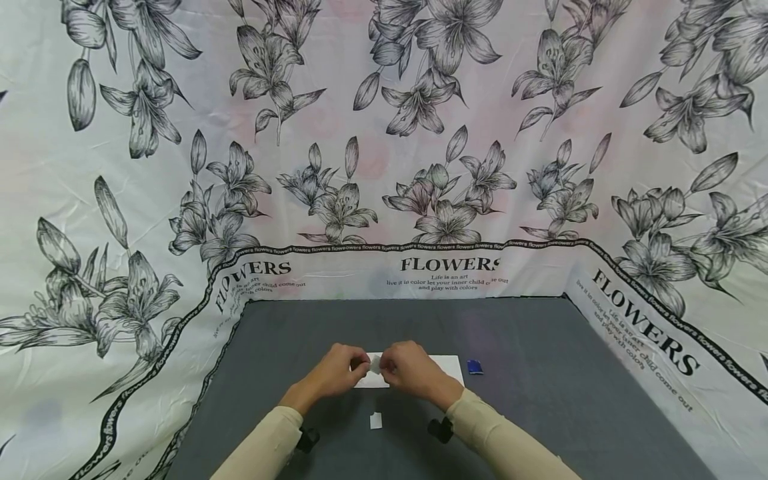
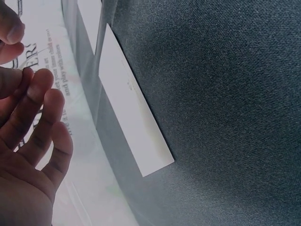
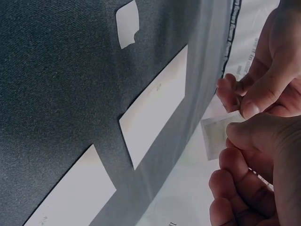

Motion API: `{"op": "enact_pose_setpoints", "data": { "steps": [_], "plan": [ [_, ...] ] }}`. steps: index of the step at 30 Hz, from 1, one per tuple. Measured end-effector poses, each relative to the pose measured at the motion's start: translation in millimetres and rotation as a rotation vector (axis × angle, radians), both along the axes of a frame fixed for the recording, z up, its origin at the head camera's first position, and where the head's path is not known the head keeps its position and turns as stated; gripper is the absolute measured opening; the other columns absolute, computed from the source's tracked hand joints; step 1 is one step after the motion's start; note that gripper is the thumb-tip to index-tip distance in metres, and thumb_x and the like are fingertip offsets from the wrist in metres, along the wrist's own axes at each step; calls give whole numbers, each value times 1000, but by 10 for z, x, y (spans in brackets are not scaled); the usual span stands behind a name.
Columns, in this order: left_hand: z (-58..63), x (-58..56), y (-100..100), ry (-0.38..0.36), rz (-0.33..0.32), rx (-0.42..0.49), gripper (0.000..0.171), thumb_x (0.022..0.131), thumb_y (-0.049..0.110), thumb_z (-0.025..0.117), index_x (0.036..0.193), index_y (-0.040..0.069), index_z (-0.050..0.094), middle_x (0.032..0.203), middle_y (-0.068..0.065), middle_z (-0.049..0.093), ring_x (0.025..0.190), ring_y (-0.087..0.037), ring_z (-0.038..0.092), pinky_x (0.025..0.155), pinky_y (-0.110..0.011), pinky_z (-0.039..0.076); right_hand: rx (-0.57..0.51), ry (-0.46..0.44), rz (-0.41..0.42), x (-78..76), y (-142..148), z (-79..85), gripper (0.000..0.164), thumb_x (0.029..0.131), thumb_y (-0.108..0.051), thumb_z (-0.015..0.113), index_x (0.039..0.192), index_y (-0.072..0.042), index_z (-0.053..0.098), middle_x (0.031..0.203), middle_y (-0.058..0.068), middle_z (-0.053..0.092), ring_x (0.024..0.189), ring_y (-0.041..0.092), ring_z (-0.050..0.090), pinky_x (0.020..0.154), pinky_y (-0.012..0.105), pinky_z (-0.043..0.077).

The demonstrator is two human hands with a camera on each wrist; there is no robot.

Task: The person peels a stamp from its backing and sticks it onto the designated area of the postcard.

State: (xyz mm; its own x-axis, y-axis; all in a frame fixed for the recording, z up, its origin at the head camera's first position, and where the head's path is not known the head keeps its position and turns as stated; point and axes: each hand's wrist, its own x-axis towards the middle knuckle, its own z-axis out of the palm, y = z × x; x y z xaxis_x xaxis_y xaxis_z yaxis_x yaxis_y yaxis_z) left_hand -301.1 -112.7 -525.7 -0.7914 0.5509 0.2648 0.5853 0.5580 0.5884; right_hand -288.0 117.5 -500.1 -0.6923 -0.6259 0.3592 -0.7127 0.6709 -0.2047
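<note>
Between my two hands is a small, pale, translucent sachet (image 3: 214, 136) with a fine zigzag edge, seen best in the right wrist view. My right hand (image 1: 411, 367) pinches it between thumb and curled fingers. At its zigzag edge, my left hand (image 1: 341, 370) pinches with thumb and forefinger. In the left wrist view the left hand's fingers (image 2: 51, 106) curl loosely, and the sachet is out of sight there. Both hands are over two white cards (image 1: 447, 365) on the dark grey table. One card (image 3: 157, 103) bears a small faint mark.
A small white scrap (image 1: 375, 421) with a notched edge lies nearer to me than the cards. To their right is a small shiny blue packet (image 1: 475, 367). Flower-printed cloth (image 1: 444, 273) walls the dark table (image 1: 516, 333) at the back and both sides.
</note>
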Motion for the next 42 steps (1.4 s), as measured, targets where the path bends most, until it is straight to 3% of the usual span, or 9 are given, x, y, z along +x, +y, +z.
{"op": "enact_pose_setpoints", "data": {
  "steps": [7, 13, 25, 32, 36, 42],
  "plan": [
    [6, 2, 8, -1, -15, -3, 13, 105, 8, 68, 101, 6, 79, 84, 7, 70, 74, -4, 59, 70, -24, 52, -6, -20, -3, -20, -25, -8, 4, 93, -10, 83, 91, -13, 83, 83, -2, 75, 74, 7, 64, 70, 26, 56],
    [22, 19, 20, -14, -15, -3, 12, 105, 8, 68, 102, 7, 80, 85, 6, 70, 75, -3, 60, 71, -24, 53, -19, -50, 3, -4, -38, 6, 4, 94, -10, 83, 97, -11, 85, 86, -1, 78, 80, 17, 73, 75, 30, 60],
    [13, 8, 32, -18, -28, -6, 12, 105, 9, 68, 103, 7, 80, 86, 7, 71, 75, -2, 60, 72, -24, 54, -22, -75, -4, 11, -52, 20, 7, 96, -12, 83, 101, -9, 85, 90, 2, 79, 85, 23, 76, 79, 31, 62],
    [53, 20, 34, -28, -39, -3, 14, 105, 11, 68, 105, 6, 80, 87, 8, 71, 75, -2, 60, 72, -23, 54, -4, -76, -23, 7, -61, 15, 6, 96, -14, 83, 99, -10, 85, 87, 0, 78, 81, 15, 71, 78, 30, 60],
    [72, 34, 39, -31, -34, -6, 13, 106, 12, 68, 104, 12, 81, 88, 9, 72, 76, -2, 61, 74, -24, 55, -2, -65, -15, 3, -67, 17, 5, 95, -15, 85, 98, -11, 85, 85, -1, 77, 78, 11, 67, 77, 31, 59],
    [79, 29, 47, -23, -54, 13, 14, 105, 10, 67, 103, 13, 81, 87, 8, 73, 75, -2, 61, 72, -24, 55, -13, -64, -7, 8, -69, 23, 5, 95, -14, 85, 96, -10, 84, 85, 1, 77, 78, 15, 69, 75, 31, 59]
  ]
}}
